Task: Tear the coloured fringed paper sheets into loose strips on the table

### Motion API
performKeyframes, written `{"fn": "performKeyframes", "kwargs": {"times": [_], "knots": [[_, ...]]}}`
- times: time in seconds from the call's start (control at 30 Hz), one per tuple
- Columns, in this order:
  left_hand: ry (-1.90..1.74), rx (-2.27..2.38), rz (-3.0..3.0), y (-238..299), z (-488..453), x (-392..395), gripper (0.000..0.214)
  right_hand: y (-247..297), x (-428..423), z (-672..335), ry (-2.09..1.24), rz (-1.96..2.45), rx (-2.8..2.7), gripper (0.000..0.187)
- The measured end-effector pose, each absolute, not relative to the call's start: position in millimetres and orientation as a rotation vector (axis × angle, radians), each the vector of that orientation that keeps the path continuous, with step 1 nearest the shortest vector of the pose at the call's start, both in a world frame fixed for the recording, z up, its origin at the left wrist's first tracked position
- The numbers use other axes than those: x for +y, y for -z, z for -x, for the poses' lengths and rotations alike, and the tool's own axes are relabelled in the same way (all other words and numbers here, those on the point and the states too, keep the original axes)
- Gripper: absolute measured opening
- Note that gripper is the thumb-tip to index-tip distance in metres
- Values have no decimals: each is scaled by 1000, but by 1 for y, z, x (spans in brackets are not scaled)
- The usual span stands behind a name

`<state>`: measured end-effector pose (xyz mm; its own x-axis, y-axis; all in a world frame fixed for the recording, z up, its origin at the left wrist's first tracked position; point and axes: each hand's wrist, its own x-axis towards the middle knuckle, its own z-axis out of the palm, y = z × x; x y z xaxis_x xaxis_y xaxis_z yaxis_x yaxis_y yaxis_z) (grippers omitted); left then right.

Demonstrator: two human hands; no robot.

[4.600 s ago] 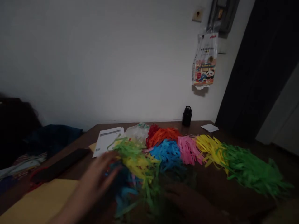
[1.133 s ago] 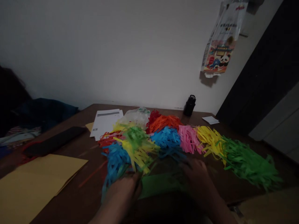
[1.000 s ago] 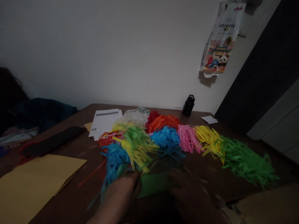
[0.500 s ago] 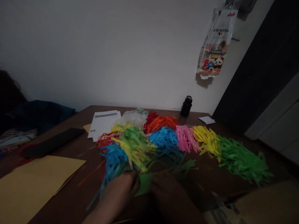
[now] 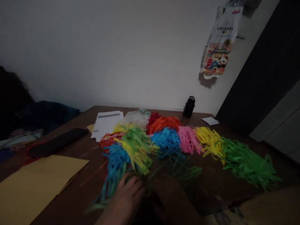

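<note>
Hands near the near edge of the desk (image 5: 70, 193): the left hand (image 5: 128, 195) has its fingers loosely curled, the right hand (image 5: 170, 193), dim and blurred, lies just beside it; whether either grips anything cannot be told. Dark green paper strips (image 5: 188, 172) fan out beside the right hand, toward the right edge; a black bottle (image 5: 189, 107) stands upright near the far right corner

Strips (image 5: 166, 139) (many-coloured) cross the tabletop (image 5: 92, 157); papers (image 5: 107, 122) lie by its far left corner, a bottle (image 5: 189, 107) by its far right, yellow sheets (image 5: 44, 181) toward its left edge.
</note>
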<state>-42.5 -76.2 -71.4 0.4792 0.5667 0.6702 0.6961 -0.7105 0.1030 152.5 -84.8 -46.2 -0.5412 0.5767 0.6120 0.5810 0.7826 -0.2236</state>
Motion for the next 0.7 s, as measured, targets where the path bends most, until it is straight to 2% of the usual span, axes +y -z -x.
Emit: {"fn": "performKeyframes", "kwargs": {"times": [0.1,0.2,0.27,0.33,0.5,0.7], "knots": [[979,-1125,2616,69,44,-79,24,49,-85,-151,113,864,-2344,4],[957,-1094,2619,72,49,-84,30,56,-84,-159,265,894,-2384,8],[959,-1103,2623,76,54,-87,38,59,-86,-169,276,914,-2406,3],[971,-1124,2619,77,59,-90,43,60,-90,-181,257,901,-2398,8],[801,-1236,2735,52,63,-100,19,64,-95,-193,192,977,-2278,18],[631,-1662,2698,32,52,-97,26,76,-75,-181,328,1284,-2299,20]]}}
